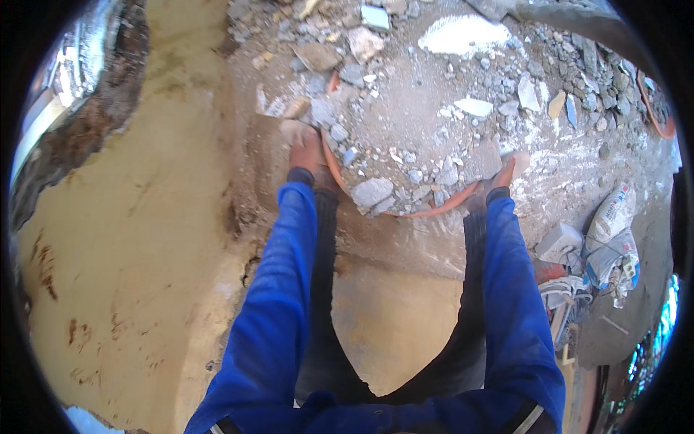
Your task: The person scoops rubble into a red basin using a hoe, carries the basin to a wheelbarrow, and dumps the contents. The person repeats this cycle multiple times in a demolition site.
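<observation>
An orange round basin [426, 210] heaped with grey rubble and broken stones sits on a low concrete ledge in front of me. My left hand [306, 152] grips the basin's left rim, dusty with cement. My right hand [502, 177] grips its right rim, fingers curled over the edge. Both arms wear blue sleeves and reach out from the lower edge. Most of the basin's rim is hidden under the rubble, and only its near edge shows.
Loose rubble and white fragments [463, 35] cover the ground beyond. A yellowish plastered wall [130, 239] runs along the left. Cement sacks [611, 231] and a grey block [560, 241] lie at right. Another orange rim [661, 123] shows at far right.
</observation>
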A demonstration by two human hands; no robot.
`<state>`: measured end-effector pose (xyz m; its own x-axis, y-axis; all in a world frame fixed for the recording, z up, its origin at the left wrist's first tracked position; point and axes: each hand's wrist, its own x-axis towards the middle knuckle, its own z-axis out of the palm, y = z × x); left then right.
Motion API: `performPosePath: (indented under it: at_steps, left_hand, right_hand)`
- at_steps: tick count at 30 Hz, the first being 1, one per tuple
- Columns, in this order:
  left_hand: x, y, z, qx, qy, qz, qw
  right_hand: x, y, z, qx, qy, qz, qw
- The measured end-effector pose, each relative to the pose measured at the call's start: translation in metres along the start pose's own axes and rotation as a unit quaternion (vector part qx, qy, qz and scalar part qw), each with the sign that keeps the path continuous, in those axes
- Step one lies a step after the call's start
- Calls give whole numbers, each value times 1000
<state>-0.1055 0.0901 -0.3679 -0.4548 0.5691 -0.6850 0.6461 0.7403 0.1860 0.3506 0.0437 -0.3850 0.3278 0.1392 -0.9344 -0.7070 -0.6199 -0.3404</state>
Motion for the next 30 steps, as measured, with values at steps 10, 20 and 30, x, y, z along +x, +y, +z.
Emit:
performPosePath:
  at_steps: [10, 20, 30]
  left_hand:
    - [28, 23, 66, -488, -110, -67, 863]
    - [64, 22, 70, -455, -42, -64, 887]
    - [-20, 57, 60, -321, -122, -118, 932]
  right_hand:
    - [27, 15, -12, 76, -21, 49, 996]
    - [30, 15, -18, 106, -99, 57, 988]
    - [-21, 23, 2, 146, -85, -1, 986]
